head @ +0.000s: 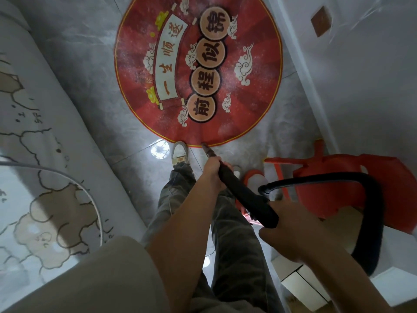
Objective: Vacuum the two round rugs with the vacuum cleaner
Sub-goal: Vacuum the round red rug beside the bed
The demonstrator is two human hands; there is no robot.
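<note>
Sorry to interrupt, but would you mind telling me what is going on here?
A person stands on the tiled floor holding a black vacuum wand in both hands. The left hand grips it further forward and the right hand grips its rear end. The nozzle tip is at the near edge of the red round rug. A pale cartoon-printed rug lies to the left.

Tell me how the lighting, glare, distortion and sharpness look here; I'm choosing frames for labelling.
Head view: dim, even indoor light; a bright round reflection glares on the glossy grey floor tile beside the round red printed rug; the wide-angle lens bows the white skirting board; the right hand, close to the lens, looks soft, while the rug's lettering is readable.
</note>
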